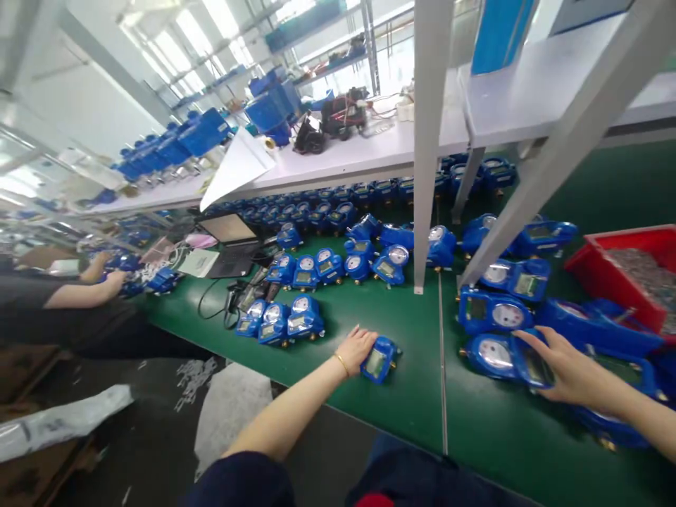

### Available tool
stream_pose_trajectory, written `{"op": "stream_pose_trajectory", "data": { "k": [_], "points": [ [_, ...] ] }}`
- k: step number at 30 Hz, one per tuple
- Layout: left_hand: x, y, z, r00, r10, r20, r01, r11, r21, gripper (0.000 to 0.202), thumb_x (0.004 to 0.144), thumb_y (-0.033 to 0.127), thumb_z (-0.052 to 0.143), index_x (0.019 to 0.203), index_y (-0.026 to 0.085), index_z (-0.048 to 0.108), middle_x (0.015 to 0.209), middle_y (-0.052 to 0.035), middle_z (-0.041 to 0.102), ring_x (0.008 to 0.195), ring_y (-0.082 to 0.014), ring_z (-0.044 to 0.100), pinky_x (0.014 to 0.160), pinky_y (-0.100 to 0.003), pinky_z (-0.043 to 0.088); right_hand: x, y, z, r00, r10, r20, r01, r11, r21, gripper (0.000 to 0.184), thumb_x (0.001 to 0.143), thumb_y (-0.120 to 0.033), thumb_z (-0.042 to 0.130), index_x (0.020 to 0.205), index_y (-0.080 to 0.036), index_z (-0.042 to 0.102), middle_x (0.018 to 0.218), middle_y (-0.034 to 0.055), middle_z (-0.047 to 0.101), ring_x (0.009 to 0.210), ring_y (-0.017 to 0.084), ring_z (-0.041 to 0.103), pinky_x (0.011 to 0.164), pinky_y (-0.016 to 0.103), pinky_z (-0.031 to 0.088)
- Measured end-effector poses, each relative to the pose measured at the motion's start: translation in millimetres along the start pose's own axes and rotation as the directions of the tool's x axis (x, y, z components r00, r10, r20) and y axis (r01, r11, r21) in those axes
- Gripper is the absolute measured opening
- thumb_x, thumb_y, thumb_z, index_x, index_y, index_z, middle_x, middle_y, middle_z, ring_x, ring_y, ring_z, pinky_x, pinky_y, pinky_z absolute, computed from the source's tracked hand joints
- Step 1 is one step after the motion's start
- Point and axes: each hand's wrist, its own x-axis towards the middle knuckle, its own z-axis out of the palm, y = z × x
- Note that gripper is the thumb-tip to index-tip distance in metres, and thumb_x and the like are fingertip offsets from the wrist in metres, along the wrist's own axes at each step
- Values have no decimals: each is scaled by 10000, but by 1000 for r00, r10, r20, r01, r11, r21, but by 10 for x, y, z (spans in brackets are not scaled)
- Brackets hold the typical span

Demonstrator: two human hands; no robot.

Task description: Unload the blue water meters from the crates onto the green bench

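Note:
My left hand [355, 349] is closed over the far end of a blue water meter [377, 362], which rests on the green tabletop and shows its small display. The fingers hide that meter's dial. Over to the right, my right hand [562, 366] grips the display end of another blue water meter [493, 353], thumb and fingers on either side. Its round dial faces up, to the left of the hand. A third water meter [496, 311] lies just behind it, and more lie under and beside my right forearm.
Several blue meters [274, 320] stand left of my left hand. A laptop [229, 243] and cables sit farther left. A red bin [607, 271] of small parts is at right. Metal posts [427, 141] rise from the table [391, 415]. A co-worker's arms [89, 289] are at far left.

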Motion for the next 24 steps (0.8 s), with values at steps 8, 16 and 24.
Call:
{"op": "stream_pose_trajectory", "data": {
  "k": [8,16,24],
  "points": [
    [216,-1429,-491,988,-30,-150,33,999,16,564,880,46,318,1365,275,491,1407,-25,580,1428,-198,360,1223,-501,151,540,-1672,411,966,249,-68,-246,968,46,861,591,-352,704,1386,-182,422,1202,175,411,1084,372,530,881,482,515],
    [116,-1560,-336,915,-288,-284,246,954,-173,574,794,-1,377,1298,178,585,1480,-130,487,1398,-244,417,1166,-492,367,1866,-3228,712,836,536,-116,-469,809,353,934,638,-446,781,1397,-131,335,1184,255,433,1063,462,517,800,574,493],
    [269,-1733,-117,786,-374,-491,201,907,-369,471,848,134,350,1256,123,586,1381,-152,553,1308,-277,510,1135,-501,426,1879,-2796,444,949,301,-98,-230,867,441,821,768,-321,651,1483,-207,264,1372,133,484,1163,262,542,1009,414,467]
  ]
}}
